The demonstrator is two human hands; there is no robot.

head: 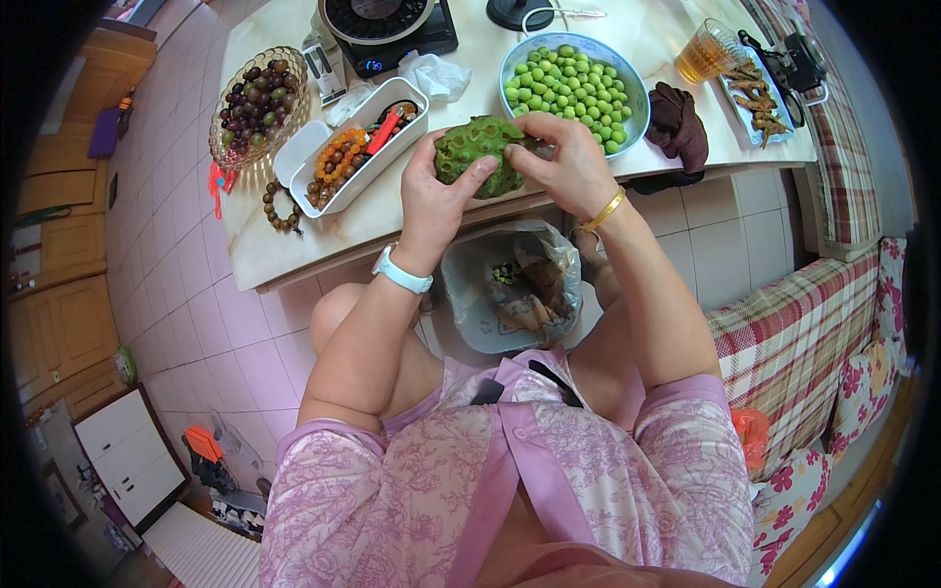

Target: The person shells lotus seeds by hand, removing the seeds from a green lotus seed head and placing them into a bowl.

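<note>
A green lotus seed pod (481, 143) is held between both hands, just above the table's front edge. My left hand (435, 195) grips its left side, with the thumb lying across the pod's face. On the pod's right side, my right hand (577, 162) pinches the edge with thumb and fingertips. Several open pits show in the pod's surface. Just beyond my right hand, a blue-rimmed bowl (638, 136) holds many round green lotus seeds (570, 84). Below the pod stands a lined waste bin (467, 323) with scraps inside.
A white box (353, 187) holds bead bracelets and a red lighter (384, 132). Left of it are a loose bracelet (281, 209) and a basket of grapes (259, 106). Dark cloth (676, 128), a glass of amber drink (702, 55) and a food plate (781, 132) lie right.
</note>
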